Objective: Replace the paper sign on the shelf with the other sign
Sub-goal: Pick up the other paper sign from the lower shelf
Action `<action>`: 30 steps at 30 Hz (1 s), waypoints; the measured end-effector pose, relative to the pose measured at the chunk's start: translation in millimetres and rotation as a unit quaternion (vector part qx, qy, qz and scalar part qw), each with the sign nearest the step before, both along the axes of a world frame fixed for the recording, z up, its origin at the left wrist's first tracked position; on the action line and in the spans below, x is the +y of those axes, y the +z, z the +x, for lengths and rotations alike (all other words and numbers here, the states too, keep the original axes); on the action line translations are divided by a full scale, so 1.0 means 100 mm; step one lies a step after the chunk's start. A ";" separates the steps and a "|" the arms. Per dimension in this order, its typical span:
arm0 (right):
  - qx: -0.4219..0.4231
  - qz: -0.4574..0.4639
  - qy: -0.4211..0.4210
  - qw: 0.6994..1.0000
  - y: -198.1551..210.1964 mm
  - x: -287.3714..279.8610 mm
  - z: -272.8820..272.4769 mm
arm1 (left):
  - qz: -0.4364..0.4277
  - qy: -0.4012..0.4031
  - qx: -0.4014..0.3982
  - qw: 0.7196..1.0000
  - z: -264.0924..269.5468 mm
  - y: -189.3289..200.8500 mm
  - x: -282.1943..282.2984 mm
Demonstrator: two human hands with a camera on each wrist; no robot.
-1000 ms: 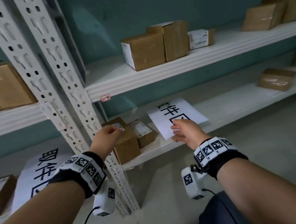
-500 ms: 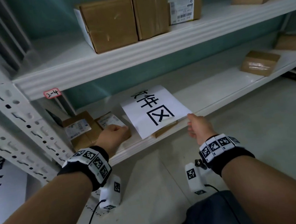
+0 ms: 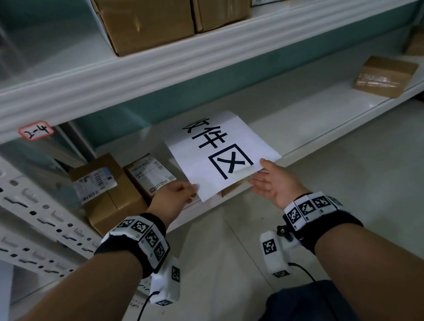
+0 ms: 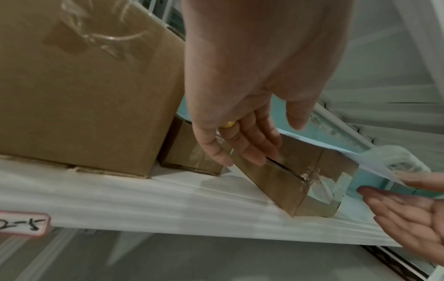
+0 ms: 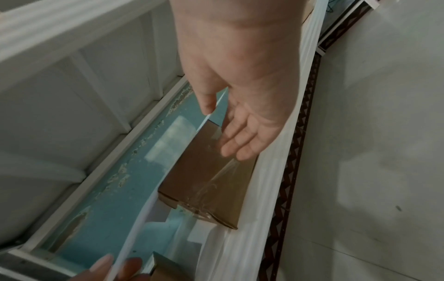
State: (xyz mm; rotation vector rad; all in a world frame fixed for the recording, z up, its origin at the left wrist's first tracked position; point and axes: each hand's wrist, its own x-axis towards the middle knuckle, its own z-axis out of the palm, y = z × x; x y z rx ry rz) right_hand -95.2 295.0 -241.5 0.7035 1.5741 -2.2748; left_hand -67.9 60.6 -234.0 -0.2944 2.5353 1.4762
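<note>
Paper sign (image 3: 219,154), thin flat white sheet, pinched at both near corners by left hand (image 3: 173,199) and right hand (image 3: 273,182)

Above: the upper shelf board (image 3: 192,63) roofs the bay, so you reach in from the front only.
Left of the paper sign (image 3: 218,154): two labelled boxes (image 3: 107,190) stand close together against the upright (image 3: 22,201), blocking that side.
Under the sign: a flat box (image 5: 209,182) sits at the lower shelf (image 3: 321,119) edge, filling the gap beneath the sheet.
Right of the sign: bare shelf runs open to a taped parcel (image 3: 385,75), well apart.
Front: open floor (image 3: 371,193) gives your hands room.
</note>
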 end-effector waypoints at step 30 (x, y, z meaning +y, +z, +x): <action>0.150 -0.013 0.010 0.989 1.00 -0.04 0.63 | 0.228 0.062 0.103 0.966 0.92 1.02 -0.21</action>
